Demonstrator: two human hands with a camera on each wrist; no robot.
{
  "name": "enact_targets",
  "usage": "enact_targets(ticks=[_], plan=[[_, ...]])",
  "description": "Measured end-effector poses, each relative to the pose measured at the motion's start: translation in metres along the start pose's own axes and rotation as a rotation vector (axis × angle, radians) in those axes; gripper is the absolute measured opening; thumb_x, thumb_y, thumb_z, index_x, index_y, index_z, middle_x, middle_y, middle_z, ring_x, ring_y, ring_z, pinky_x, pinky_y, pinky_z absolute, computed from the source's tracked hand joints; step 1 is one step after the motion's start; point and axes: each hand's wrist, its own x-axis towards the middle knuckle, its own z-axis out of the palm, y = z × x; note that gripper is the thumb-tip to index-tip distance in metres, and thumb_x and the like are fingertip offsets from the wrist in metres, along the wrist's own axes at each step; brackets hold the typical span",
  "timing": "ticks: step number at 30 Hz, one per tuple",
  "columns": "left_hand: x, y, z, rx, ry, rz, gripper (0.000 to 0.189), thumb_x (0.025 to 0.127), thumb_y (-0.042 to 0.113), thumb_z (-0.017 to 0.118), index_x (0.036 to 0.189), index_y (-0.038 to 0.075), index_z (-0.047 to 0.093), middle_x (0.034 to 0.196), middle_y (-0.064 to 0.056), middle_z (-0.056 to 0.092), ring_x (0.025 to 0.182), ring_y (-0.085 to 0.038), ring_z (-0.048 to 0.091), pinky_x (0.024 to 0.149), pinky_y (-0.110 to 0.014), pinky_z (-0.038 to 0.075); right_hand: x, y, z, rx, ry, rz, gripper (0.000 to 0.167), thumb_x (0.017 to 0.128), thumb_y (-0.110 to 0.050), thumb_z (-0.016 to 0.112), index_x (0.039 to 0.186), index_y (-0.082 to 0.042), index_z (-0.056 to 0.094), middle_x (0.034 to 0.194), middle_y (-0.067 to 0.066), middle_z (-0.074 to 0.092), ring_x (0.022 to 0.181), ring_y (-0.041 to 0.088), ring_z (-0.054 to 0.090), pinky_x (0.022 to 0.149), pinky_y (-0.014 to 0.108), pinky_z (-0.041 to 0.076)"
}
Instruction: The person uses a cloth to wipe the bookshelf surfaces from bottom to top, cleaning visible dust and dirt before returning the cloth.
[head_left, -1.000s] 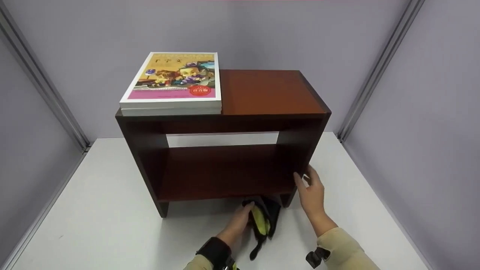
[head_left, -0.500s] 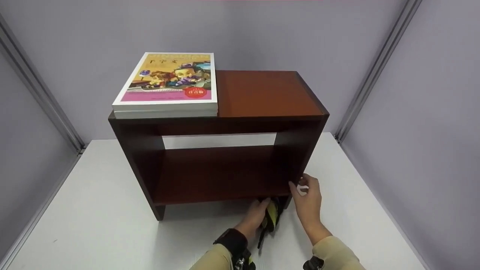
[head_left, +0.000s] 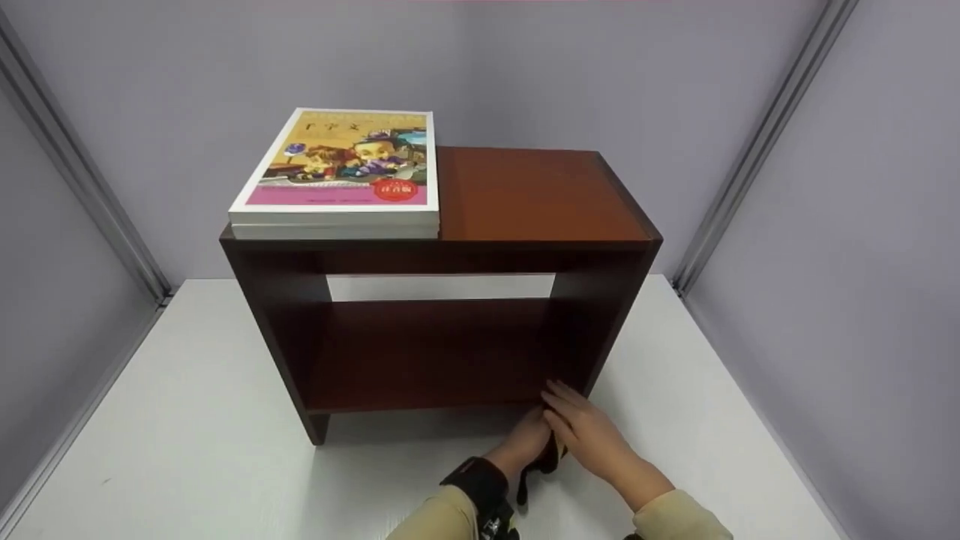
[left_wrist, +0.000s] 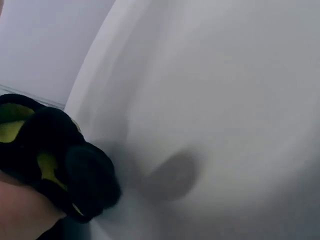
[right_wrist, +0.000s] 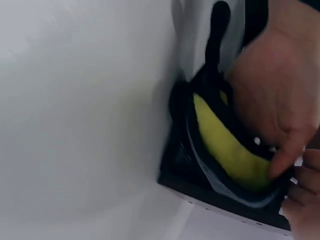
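Note:
My left hand (head_left: 521,441) grips a soft black shoe (head_left: 546,459) with a yellow-green lining, low under the front edge of the dark red-brown shelf unit (head_left: 431,352). In the right wrist view a finger of that hand reaches inside the shoe's opening (right_wrist: 227,142), and a black tab sticks out at one end. Yellow lining shows in two places on the black padding (left_wrist: 92,180) in the left wrist view. My right hand (head_left: 592,442) lies close over the left one, fingers mostly straight, fingertips at the lower shelf's front edge. Both hands hide much of the shoe.
Thick books (head_left: 337,176) with a colourful top cover are stacked on the unit's left half. The unit stands on a white table (head_left: 187,390) between grey panel walls (head_left: 825,225).
My left hand has moved right and slightly inward with the shoe, toward the unit's right leg. The right hand has come off the unit's right side and moved left to the left hand.

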Motion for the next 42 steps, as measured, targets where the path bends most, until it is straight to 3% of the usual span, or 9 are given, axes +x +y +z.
enact_targets(ticks=[4, 7, 11, 14, 18, 24, 30, 34, 42], plan=[[-0.001, -0.001, -0.001, -0.013, 0.005, -0.068, 0.048, 0.095, 0.036, 0.045, 0.135, 0.009, 0.046, 0.136, -0.003, 0.043, 0.122, -0.020, 0.041, 0.100, -0.039, 0.030, -0.002, 0.010, -0.012, 0.006, 0.436, -0.095, 0.013, 0.088, -0.009, 0.062, 0.097, 0.000, 0.067, 0.098, 0.008, 0.066, 0.090, 0.021, 0.063, 0.078, 0.030, 0.050], [-0.001, 0.000, -0.003, 0.024, 0.044, -0.151, 0.052, 0.091, 0.039, 0.050, 0.131, 0.007, 0.049, 0.135, -0.005, 0.043, 0.118, -0.020, 0.040, 0.098, -0.040, 0.030, -0.001, 0.015, -0.022, 0.066, 0.655, 0.015, 0.014, 0.079, -0.003, 0.069, 0.092, -0.002, 0.062, 0.082, 0.005, 0.060, 0.077, 0.014, 0.059, 0.071, 0.021, 0.048], [0.001, 0.001, -0.005, 0.047, 0.076, -0.210, 0.058, 0.088, 0.044, 0.051, 0.134, 0.007, 0.047, 0.137, -0.006, 0.041, 0.119, -0.021, 0.039, 0.098, -0.041, 0.031, 0.009, 0.020, -0.029, 0.138, 0.521, 0.255, 0.028, 0.083, -0.016, 0.071, 0.105, -0.002, 0.062, 0.094, 0.006, 0.064, 0.086, 0.015, 0.062, 0.076, 0.027, 0.051], [0.003, 0.000, -0.006, 0.050, 0.076, -0.222, 0.054, 0.089, 0.044, 0.051, 0.131, 0.011, 0.051, 0.135, -0.004, 0.044, 0.117, -0.020, 0.042, 0.097, -0.041, 0.032, 0.016, 0.021, -0.030, 0.145, 0.369, 0.328, 0.028, 0.087, -0.023, 0.066, 0.104, -0.001, 0.067, 0.095, 0.010, 0.069, 0.086, 0.021, 0.066, 0.074, 0.034, 0.053], [0.006, -0.001, -0.008, 0.105, 0.086, -0.226, 0.049, 0.089, 0.045, 0.050, 0.127, 0.015, 0.056, 0.128, -0.001, 0.050, 0.110, -0.017, 0.046, 0.095, -0.039, 0.035, 0.021, 0.020, -0.031, 0.149, 0.276, 0.389, 0.027, 0.090, -0.022, 0.062, 0.102, 0.001, 0.068, 0.092, 0.013, 0.070, 0.084, 0.024, 0.067, 0.071, 0.036, 0.053], [0.009, 0.000, -0.006, 0.115, 0.054, -0.164, 0.051, 0.089, 0.043, 0.056, 0.130, 0.011, 0.052, 0.127, -0.002, 0.050, 0.110, -0.017, 0.047, 0.094, -0.039, 0.037, 0.025, 0.018, -0.036, 0.148, 0.238, 0.392, 0.024, 0.091, -0.017, 0.061, 0.101, 0.003, 0.068, 0.096, 0.017, 0.068, 0.087, 0.028, 0.066, 0.072, 0.037, 0.053], [-0.005, 0.001, -0.003, 0.076, -0.016, -0.122, 0.053, 0.092, 0.030, 0.055, 0.137, 0.006, 0.043, 0.134, -0.005, 0.046, 0.121, -0.021, 0.042, 0.100, -0.042, 0.032, 0.026, 0.016, -0.034, 0.115, 0.247, 0.377, 0.022, 0.091, -0.016, 0.060, 0.098, 0.004, 0.069, 0.093, 0.018, 0.069, 0.085, 0.029, 0.067, 0.070, 0.038, 0.054], [-0.006, -0.005, 0.000, 0.048, -0.053, -0.091, 0.046, 0.091, 0.024, 0.054, 0.134, 0.007, 0.046, 0.129, -0.003, 0.049, 0.115, -0.018, 0.045, 0.097, -0.039, 0.034, 0.025, 0.018, -0.036, 0.102, 0.240, 0.386, 0.023, 0.091, -0.017, 0.060, 0.098, 0.003, 0.069, 0.089, 0.016, 0.069, 0.083, 0.026, 0.067, 0.069, 0.037, 0.054], [-0.004, -0.011, -0.003, 0.076, -0.037, -0.092, 0.052, 0.091, 0.022, 0.052, 0.140, 0.011, 0.041, 0.140, -0.003, 0.043, 0.128, -0.021, 0.037, 0.104, -0.043, 0.028, 0.024, 0.019, -0.039, 0.138, 0.172, 0.421, 0.023, 0.093, -0.021, 0.057, 0.083, -0.004, 0.068, 0.068, 0.004, 0.064, 0.059, 0.013, 0.057, 0.052, 0.026, 0.045]])
